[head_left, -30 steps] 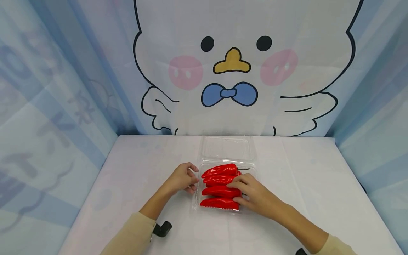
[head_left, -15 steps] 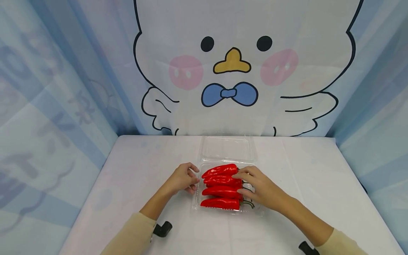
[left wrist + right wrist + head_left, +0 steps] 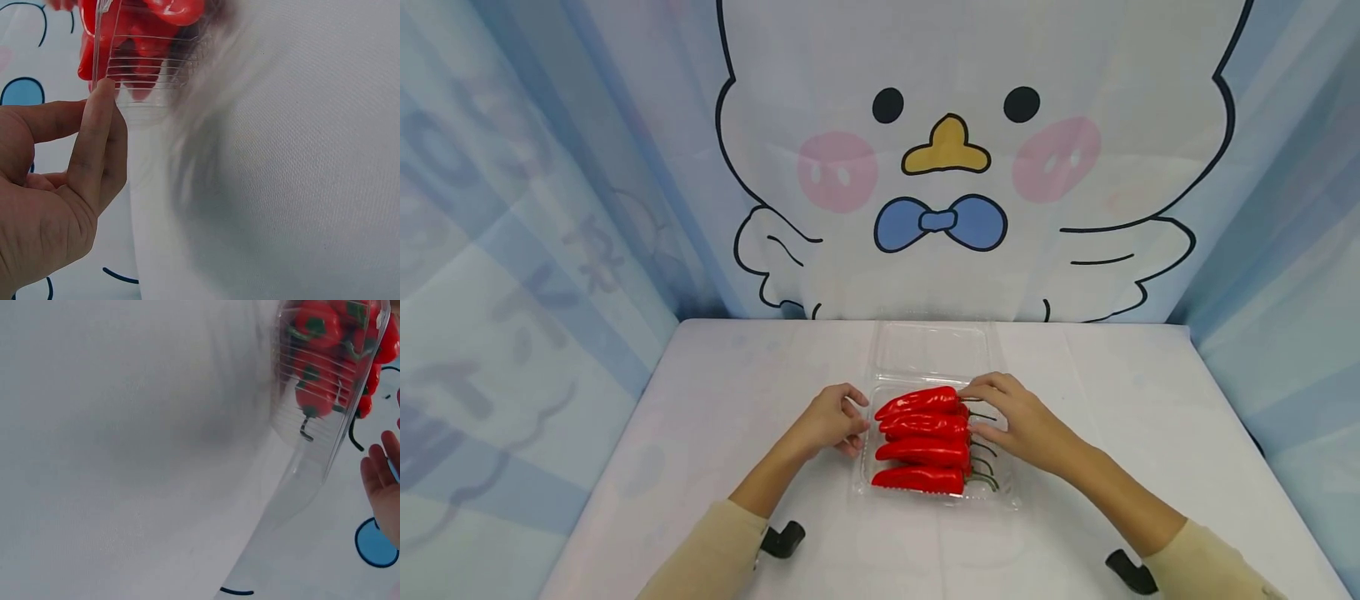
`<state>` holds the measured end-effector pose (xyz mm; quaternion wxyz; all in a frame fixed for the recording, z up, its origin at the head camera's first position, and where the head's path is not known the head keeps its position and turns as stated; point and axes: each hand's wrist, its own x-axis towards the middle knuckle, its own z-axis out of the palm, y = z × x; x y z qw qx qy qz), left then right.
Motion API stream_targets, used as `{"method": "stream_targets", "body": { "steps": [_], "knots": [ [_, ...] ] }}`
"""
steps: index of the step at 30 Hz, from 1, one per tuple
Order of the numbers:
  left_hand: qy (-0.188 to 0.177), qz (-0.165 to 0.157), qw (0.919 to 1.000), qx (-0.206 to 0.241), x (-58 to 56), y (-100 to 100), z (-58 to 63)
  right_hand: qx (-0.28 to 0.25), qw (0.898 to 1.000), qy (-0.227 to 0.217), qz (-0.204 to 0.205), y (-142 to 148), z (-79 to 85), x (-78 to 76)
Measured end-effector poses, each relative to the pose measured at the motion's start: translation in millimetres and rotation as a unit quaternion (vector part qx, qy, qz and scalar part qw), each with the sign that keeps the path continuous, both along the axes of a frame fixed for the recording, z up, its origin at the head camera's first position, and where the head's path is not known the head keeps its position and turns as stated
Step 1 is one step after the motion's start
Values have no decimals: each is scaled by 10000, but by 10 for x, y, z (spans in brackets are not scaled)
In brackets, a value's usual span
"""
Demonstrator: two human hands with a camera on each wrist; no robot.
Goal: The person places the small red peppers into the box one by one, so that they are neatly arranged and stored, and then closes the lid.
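Several red chili peppers (image 3: 922,451) lie side by side in a clear plastic clamshell box (image 3: 992,492), stems to the right. Its see-through lid (image 3: 935,350) is folded back. My left hand (image 3: 830,421) is at the box's left edge; in the left wrist view a fingertip of that hand (image 3: 56,194) touches the box wall (image 3: 103,56). By the stem ends of the far peppers is my right hand (image 3: 1033,425), thumb and fingers apart. In the right wrist view that right hand (image 3: 382,481) has straight fingers beside the peppers (image 3: 315,375) and grips nothing.
A white cloth covers the table (image 3: 737,367). Behind it hangs a curtain (image 3: 940,275) with a cartoon face, and blue curtains (image 3: 512,292) stand at both sides. Black wrist mounts (image 3: 782,540) show at both sleeves.
My right hand has moved away from the near peppers, backward and to the right, leaving their stems in sight. My left hand has stayed at the box's left edge.
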<state>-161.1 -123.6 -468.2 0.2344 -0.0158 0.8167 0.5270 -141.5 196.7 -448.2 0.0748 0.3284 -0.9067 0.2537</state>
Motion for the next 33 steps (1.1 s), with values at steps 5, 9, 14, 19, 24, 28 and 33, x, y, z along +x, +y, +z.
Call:
{"method": "stream_targets", "body": {
  "steps": [5, 9, 14, 19, 24, 28, 33],
  "knots": [
    [-10, 2, 10000, 34, 0, -5, -19, -43, 9993, -235, -297, 47, -8, -121],
    [-27, 7, 10000, 58, 1, -10, -25, -97, 9978, -425, -497, 93, -34, -243],
    [-6, -17, 10000, 71, -4, -10, -19, -143, 9947, -649, -785, 182, -77, -430],
    [1, -12, 10000, 85, 2, -3, 1, -66, 9907, -839, -1066, 295, -143, -607],
    [9, -1, 9999, 125, 15, -6, 7, 74, 9861, -1079, -1263, 362, -190, -740],
    [10, 7, 9999, 149, 18, 1, 16, 156, 9813, -1320, -1393, 398, -216, -857],
    [3, 16, 9999, 150, 23, 6, 26, 95, 9759, -1503, -1577, 419, -253, -1025]
  ]
}}
